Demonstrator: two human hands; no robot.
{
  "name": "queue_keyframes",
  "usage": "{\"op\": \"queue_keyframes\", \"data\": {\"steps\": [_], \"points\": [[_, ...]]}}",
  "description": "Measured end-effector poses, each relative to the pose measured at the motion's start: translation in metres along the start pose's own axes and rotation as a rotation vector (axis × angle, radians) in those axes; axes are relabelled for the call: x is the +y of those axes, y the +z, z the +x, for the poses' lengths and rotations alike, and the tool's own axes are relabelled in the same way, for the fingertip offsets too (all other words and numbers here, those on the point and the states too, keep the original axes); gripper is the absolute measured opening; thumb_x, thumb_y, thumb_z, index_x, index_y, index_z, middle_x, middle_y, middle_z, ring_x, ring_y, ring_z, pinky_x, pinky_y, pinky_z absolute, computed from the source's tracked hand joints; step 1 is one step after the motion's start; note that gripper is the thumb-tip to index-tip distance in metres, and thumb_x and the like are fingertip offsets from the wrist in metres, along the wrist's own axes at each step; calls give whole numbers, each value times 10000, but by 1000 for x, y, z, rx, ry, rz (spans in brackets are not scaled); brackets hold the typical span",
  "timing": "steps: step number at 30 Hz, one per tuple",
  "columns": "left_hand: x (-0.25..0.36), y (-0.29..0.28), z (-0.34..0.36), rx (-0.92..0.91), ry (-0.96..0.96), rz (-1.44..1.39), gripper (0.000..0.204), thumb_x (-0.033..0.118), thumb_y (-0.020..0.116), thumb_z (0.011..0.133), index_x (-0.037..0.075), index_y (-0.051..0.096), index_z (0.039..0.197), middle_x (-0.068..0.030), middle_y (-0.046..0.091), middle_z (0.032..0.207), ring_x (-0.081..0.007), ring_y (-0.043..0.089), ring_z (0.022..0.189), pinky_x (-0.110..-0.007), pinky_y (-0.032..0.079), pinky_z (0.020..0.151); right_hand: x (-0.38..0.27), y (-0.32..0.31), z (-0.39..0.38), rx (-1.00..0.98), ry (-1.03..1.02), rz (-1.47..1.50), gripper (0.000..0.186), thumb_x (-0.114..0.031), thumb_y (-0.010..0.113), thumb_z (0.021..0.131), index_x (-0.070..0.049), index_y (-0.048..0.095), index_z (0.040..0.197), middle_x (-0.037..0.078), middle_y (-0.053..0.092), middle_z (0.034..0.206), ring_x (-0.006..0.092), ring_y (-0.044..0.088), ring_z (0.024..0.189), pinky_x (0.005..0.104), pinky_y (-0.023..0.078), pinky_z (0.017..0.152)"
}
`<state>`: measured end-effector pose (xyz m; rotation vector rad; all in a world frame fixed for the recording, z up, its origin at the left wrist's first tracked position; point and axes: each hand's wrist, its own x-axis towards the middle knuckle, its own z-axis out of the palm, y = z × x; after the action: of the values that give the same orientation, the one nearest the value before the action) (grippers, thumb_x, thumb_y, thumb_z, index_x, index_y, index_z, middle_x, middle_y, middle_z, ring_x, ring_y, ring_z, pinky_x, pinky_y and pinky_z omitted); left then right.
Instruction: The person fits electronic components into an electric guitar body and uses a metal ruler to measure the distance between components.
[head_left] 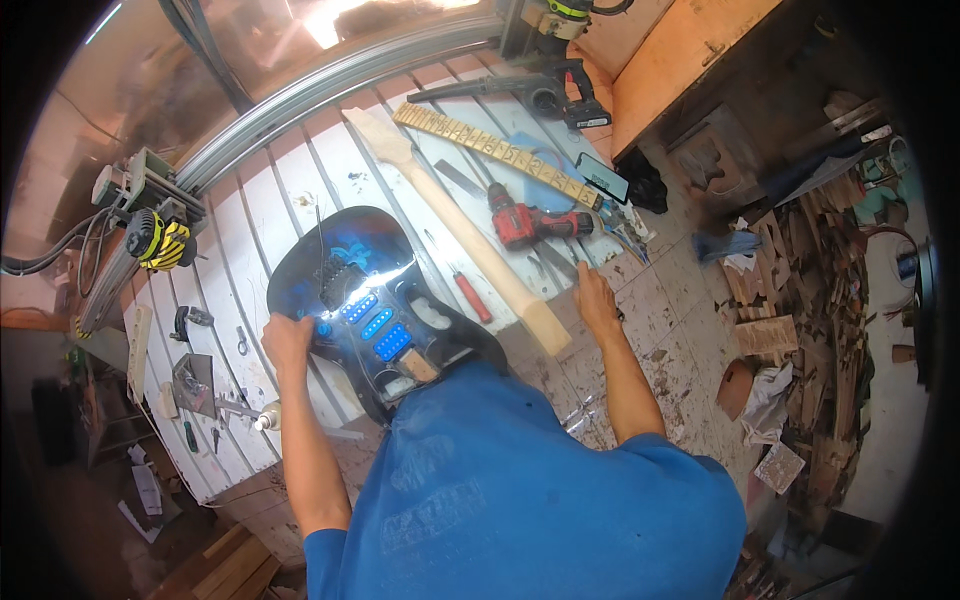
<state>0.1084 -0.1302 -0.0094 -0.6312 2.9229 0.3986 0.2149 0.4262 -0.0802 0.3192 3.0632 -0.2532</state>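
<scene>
A dark electric guitar body (pixel 352 240) with blue pickups (pixel 377 322) lies tilted against my shirt at the near side of the slatted white table. My left hand (pixel 288 340) is closed on its left edge, thumb on top; the other fingers are mostly hidden. Off to the right, my right hand (pixel 597 300) has its fingers closed at the near end of a flat grey metal strip (pixel 557 263). Part of that strip runs beneath a red cordless drill (pixel 525 222). Between the hands are a pale wooden guitar neck (pixel 445 215) and a red-handled screwdriver (pixel 473 298).
A fretted neck (pixel 490 147), a phone (pixel 602 178) and a black cordless blower (pixel 545 97) lie farther back. Metal rails (pixel 300 95) edge the table. Small tools and a white bottle (pixel 268 417) are at left. Scrap wood (pixel 800 300) is piled at right.
</scene>
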Motion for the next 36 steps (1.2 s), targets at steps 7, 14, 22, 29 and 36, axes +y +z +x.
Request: {"op": "queue_keyframes", "data": {"steps": [7,14,22,29,36], "points": [[1,1,-1,23,17,-29,459,313,733,744,-82,699,974,-314,728,992,-484,706,973,-509,558,900,3,-29,-9,60,-38,95,228,-28,569,915,-4,519,1137,276,643,1069,500,623,1006,568,514,851],[-29,25,13,61,52,-81,367,299,754,726,-55,712,813,-291,721,862,-467,714,870,-525,574,799,-6,-74,-56,23,135,213,287,-140,605,828,-38,629,1095,291,684,947,508,656,929,562,501,793],[-39,32,-16,162,7,-444,289,198,813,782,4,735,982,-182,735,914,-319,728,874,-417,568,824,34,-128,-97,-59,146,503,526,-461,756,914,-16,540,738,17,404,645,146,361,628,361,294,572],[-28,45,-53,395,81,-698,247,71,714,870,9,703,1109,-148,644,1028,-278,674,898,-389,547,812,-40,-141,-68,-78,-8,572,515,-404,837,863,-3,563,691,-9,426,589,118,357,578,334,283,535],[-23,62,-91,363,89,-830,234,77,650,891,19,710,1110,-153,648,1057,-314,649,962,-416,515,856,-102,-156,-37,-165,-137,364,529,-430,855,807,22,625,659,77,511,544,166,424,526,368,333,518]]}}
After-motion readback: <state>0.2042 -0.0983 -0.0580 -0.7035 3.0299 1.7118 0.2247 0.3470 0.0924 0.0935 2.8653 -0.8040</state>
